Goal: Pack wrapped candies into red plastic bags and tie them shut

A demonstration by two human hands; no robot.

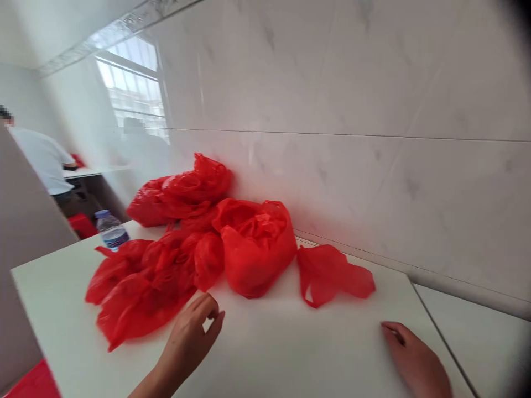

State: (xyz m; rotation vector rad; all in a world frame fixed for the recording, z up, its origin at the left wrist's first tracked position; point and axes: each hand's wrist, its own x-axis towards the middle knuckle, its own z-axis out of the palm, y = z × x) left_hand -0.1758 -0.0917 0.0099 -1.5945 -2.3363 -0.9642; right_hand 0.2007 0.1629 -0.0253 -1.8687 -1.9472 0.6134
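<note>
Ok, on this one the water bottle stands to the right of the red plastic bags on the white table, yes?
No, the side is wrong: the head view shows the water bottle standing to the left of the red plastic bags, on the white table.

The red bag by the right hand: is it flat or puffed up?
Nearly flat: the red plastic bag lies collapsed on the white table, unlike the rounded red bag beside it.

No words, brand or numbers can be read here. The blue label on the plastic water bottle is too small and blurred to make out, and the red plastic bags show no legible print.
</note>
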